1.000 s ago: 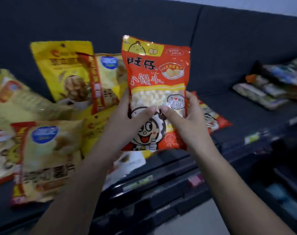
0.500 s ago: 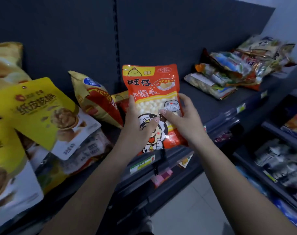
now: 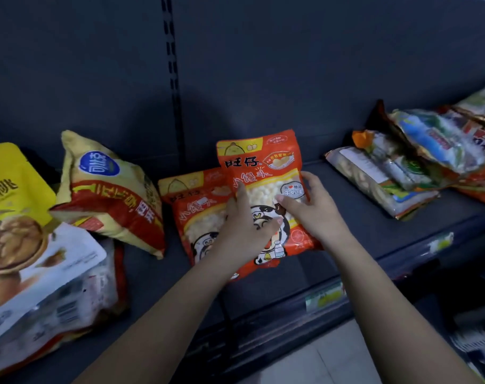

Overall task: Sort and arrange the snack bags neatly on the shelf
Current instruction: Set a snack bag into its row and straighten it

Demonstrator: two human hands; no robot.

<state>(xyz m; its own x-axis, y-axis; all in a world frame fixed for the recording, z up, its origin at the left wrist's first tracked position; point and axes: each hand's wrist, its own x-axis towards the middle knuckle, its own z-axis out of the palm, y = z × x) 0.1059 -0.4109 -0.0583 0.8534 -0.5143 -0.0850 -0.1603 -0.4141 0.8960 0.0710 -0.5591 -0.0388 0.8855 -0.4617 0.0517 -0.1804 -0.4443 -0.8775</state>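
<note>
right now the orange snack bag [image 3: 263, 189] sits between both hands, tilted back and overlapping a matching orange bag [image 3: 193, 214] that lies just behind and to its left on the shelf [image 3: 346, 225]. the left hand [image 3: 242, 227] presses flat on the front of the bag with the thumb across the print, and the right hand [image 3: 314, 210] wraps the bag's right edge, so each grip is closed on the same bag. whether its bottom edge already rests on the shelf i cannot tell, as the hands cover it.

as for progress, i would say the job is partly done. the two orange bags are paired by kind, which looks like sorting under way. to the left a puffy yellow and red bag [image 3: 108, 195] leans crookedly, and a yellow walnut bag [image 3: 28, 245] lies over other packets near the front lip, so that side looks unsorted. to the right a loose heap of mixed packets [image 3: 407, 167] lies flat and slanted.

for room, bare shelf shows between the orange pair and the right heap, and in front of the held bag up to the price rail [image 3: 324, 297]. the left side is tight, with the puffy bag close beside the rear orange bag.
</note>
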